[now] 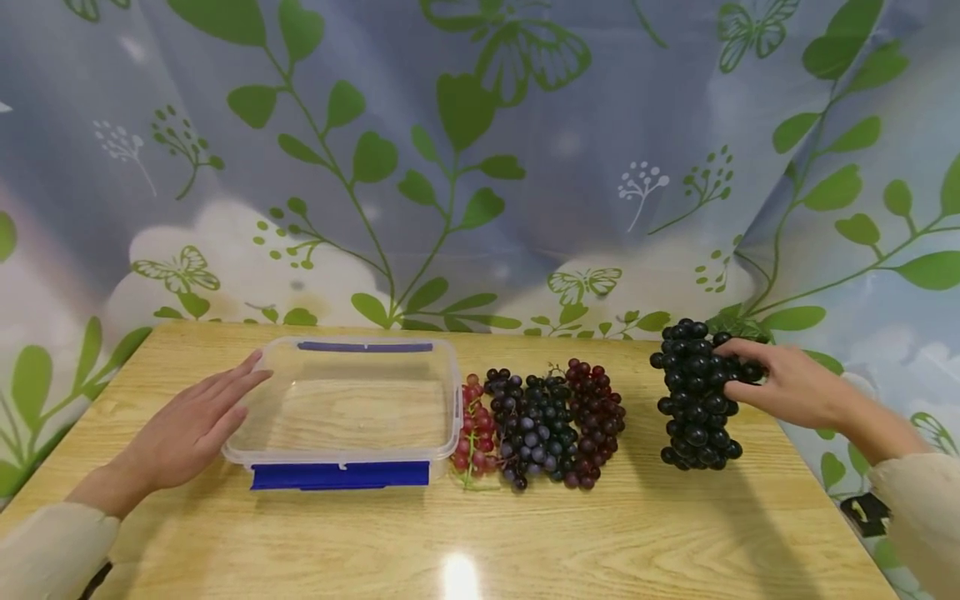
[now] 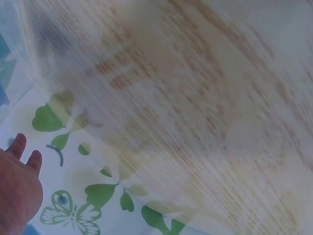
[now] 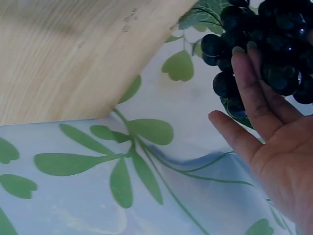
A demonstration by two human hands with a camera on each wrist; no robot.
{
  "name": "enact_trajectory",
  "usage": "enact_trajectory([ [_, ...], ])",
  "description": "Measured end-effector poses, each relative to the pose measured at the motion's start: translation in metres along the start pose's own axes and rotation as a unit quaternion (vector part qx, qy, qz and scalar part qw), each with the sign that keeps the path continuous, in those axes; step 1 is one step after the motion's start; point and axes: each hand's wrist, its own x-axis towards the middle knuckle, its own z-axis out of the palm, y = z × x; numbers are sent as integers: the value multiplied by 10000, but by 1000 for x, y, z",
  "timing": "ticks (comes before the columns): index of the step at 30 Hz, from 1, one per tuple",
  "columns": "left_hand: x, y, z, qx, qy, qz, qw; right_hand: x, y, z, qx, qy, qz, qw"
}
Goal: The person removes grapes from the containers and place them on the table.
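Note:
A large bunch of black grapes [image 1: 693, 400] hangs over the right part of the table, pinched at its upper right side by my right hand [image 1: 795, 387]. Green leaves [image 1: 738, 325] show at the top of that bunch. In the right wrist view, fingertips press among the black berries [image 3: 281, 78]. My left hand [image 1: 187, 425], fingers straight, lies along the left side of a clear plastic container [image 1: 341, 457] with blue latches. The container has no lid on, and wood grain shows through its bottom.
Right of the container, several smaller bunches lie side by side: red grapes [image 1: 480, 433], blue-black grapes [image 1: 536, 429] and dark red grapes [image 1: 597, 425]. They rest on a wooden table [image 1: 360, 542]. A leaf-patterned curtain [image 1: 525, 208] hangs behind its far edge.

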Motion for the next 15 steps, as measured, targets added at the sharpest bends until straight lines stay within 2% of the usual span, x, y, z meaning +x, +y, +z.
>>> enact_trajectory([
  [7, 0, 0, -1, 7, 8, -15, 10000, 3, 10, 15, 98, -264, 71, 9996],
  [15, -1, 0, 0, -80, -33, -54, 9999, 11, 9, 36, 350, -256, 2, 9991],
])
